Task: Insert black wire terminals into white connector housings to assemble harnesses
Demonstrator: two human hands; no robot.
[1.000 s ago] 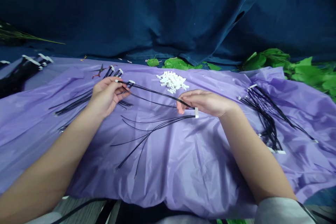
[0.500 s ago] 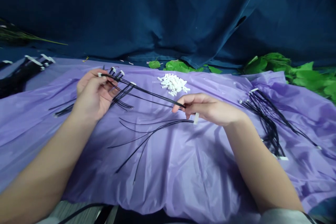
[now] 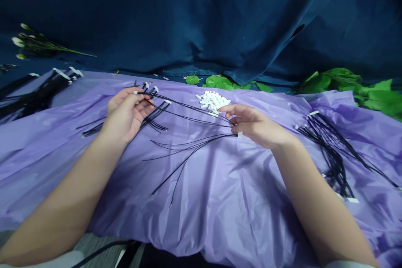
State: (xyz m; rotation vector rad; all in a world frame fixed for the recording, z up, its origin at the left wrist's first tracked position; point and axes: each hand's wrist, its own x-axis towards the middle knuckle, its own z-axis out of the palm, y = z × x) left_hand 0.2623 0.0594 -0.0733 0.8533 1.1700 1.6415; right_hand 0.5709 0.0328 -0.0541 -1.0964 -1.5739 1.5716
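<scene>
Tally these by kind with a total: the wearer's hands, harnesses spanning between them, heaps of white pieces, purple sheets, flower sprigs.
Hands: 2 (left hand, right hand)
Black wire harness: 1
White heap: 1
Purple sheet: 1
Flower sprig: 1
Total: 6

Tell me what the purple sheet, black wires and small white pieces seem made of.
Purple sheet: probably thin, glossy plastic film, given its sheen and creases.
Black wires: smooth plastic or rubber outside, judging by their flexible curves.
White pieces: perhaps matte plastic, being evenly white; too small for certainty.
</scene>
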